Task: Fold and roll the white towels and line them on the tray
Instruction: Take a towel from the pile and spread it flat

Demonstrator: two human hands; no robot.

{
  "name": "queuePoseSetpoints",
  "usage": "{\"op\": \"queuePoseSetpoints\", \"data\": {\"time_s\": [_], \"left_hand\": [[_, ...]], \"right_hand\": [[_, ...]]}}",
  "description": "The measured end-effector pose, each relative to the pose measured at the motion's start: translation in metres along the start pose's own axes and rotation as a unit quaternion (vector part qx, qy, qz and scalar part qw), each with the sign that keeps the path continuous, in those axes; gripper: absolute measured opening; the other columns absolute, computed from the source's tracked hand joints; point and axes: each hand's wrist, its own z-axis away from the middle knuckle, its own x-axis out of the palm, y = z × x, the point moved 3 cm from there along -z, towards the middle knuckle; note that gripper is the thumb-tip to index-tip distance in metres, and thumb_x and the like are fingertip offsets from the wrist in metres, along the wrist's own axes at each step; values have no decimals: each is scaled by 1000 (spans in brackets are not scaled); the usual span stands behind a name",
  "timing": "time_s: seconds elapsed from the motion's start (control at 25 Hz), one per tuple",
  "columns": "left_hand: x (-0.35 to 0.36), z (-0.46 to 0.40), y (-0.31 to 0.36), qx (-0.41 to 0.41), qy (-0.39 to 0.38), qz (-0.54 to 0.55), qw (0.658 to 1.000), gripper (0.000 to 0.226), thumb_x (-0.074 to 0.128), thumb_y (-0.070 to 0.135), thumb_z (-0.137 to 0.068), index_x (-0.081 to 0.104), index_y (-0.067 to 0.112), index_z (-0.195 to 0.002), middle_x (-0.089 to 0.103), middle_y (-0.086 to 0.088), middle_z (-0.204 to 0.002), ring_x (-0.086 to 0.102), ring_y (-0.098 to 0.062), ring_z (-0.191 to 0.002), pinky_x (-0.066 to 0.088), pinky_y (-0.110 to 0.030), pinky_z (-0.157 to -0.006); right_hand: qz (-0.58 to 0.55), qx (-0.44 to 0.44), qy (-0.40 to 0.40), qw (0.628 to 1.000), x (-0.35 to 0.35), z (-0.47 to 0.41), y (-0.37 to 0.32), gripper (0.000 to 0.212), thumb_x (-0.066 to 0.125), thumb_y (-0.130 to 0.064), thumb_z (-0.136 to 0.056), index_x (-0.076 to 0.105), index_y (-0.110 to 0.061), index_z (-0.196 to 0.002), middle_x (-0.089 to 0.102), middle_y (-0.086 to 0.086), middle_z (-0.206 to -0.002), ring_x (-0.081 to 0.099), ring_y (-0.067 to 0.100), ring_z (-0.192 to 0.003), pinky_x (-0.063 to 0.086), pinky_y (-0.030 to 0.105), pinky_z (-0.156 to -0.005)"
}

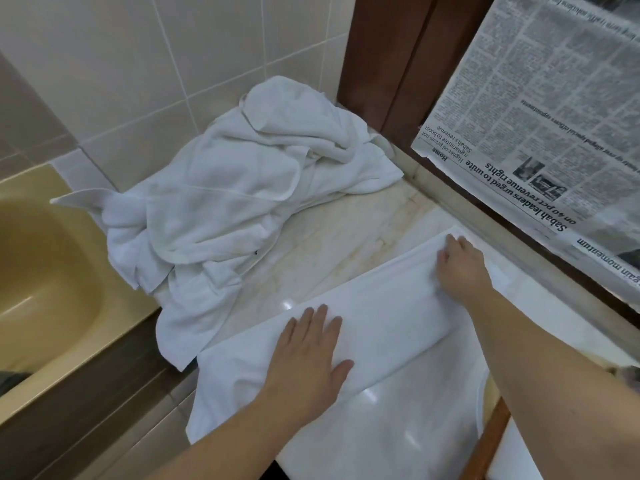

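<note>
A white towel (381, 327) lies folded into a long band across the marble counter (332, 244), its near left end hanging over the counter's edge. My left hand (308, 355) presses flat on the band's left part, fingers spread. My right hand (460, 265) rests on the band's far right end, fingers bent against the fold. Behind them a heap of crumpled white towels (242, 195) fills the corner by the tiled wall. No tray can be made out for certain.
A beige bathtub (45, 271) lies left of the counter, below its edge. Newspaper (540, 116) covers the surface at the right, over a dark wooden frame (398, 64). A wooden edge (491, 441) shows at the bottom right.
</note>
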Motion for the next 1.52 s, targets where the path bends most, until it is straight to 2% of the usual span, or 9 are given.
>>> {"op": "queuePoseSetpoints", "data": {"time_s": [0.12, 0.28, 0.4, 0.52, 0.64, 0.88, 1.08, 1.28, 1.52], "left_hand": [[14, 3, -2, 16, -14, -32, 999, 87, 31, 77, -98, 23, 23, -165, 6, -6, -174, 9, -28, -160, 10, -50, -123], [16, 3, -1, 13, -21, -44, 999, 95, 28, 86, -92, 20, 25, -166, 3, -4, -175, 5, -28, -161, 12, -55, -122], [19, 0, 4, 3, -29, -49, 998, 97, 28, 87, -91, 21, 24, -165, 3, -6, -174, 4, -30, -160, 13, -58, -123], [19, 0, 5, 3, -31, -41, 999, 98, 31, 87, -91, 24, 22, -165, 5, -7, -174, 5, -31, -160, 14, -59, -123], [17, -1, 5, 7, -30, -45, 999, 99, 33, 87, -90, 27, 22, -164, 8, -8, -174, 9, -32, -160, 15, -59, -122], [18, -2, 5, 12, -16, -67, 998, 99, 34, 88, -89, 27, 23, -164, 12, -9, -173, 13, -33, -159, 16, -58, -120], [17, -3, 10, 11, -33, -61, 998, 99, 35, 86, -90, 26, 20, -164, 10, -12, -173, 9, -35, -159, 16, -61, -121], [15, -3, 13, 14, -41, -41, 998, 100, 31, 86, -91, 19, 19, -165, 4, -12, -174, 1, -35, -160, 13, -62, -122], [15, -2, 9, 77, -40, -54, 995, 92, 38, 81, -92, 31, 23, -163, 12, -11, -173, 14, -32, -159, 13, -53, -120]], "right_hand": [[42, 3, -27, 999, 2, 1, 5, 66, 18, -52, -108, 12, -21, -165, 6, 8, -173, 6, 32, -158, 14, 57, -125], [55, 13, -55, 997, 6, -1, 11, 72, 5, -69, -101, -6, -35, -164, -13, -5, -173, -14, 32, -158, -4, 68, -122], [23, 30, -24, 999, -1, 11, -7, 79, 4, -72, -100, -5, -29, -165, -12, -1, -173, -16, 33, -158, -6, 71, -120], [58, -109, -15, 992, 17, 70, -54, 76, 10, -70, -103, -3, -28, -165, -15, -2, -172, -17, 30, -158, -6, 67, -122], [150, -258, -93, 950, 40, 116, -65, 72, 11, -77, -99, -12, -47, -160, -24, -9, -170, -23, 33, -156, -5, 71, -120], [120, -64, -54, 989, -5, 9, 22, 70, 5, -89, -90, -15, -64, -152, -18, -12, -171, -17, 36, -157, -6, 69, -121], [57, -13, -10, 998, 2, 32, -16, 70, 7, -68, -100, -5, -40, -163, -11, -1, -173, -15, 38, -157, -2, 73, -119], [78, -37, -67, 994, 46, 111, -62, 78, 3, -91, -87, -23, -58, -152, -31, -5, -168, -26, 44, -153, -13, 75, -114], [92, -72, -54, 992, 24, 73, -30, 78, 7, -94, -84, -20, -64, -150, -22, -7, -170, -22, 43, -154, -10, 76, -115]]}}
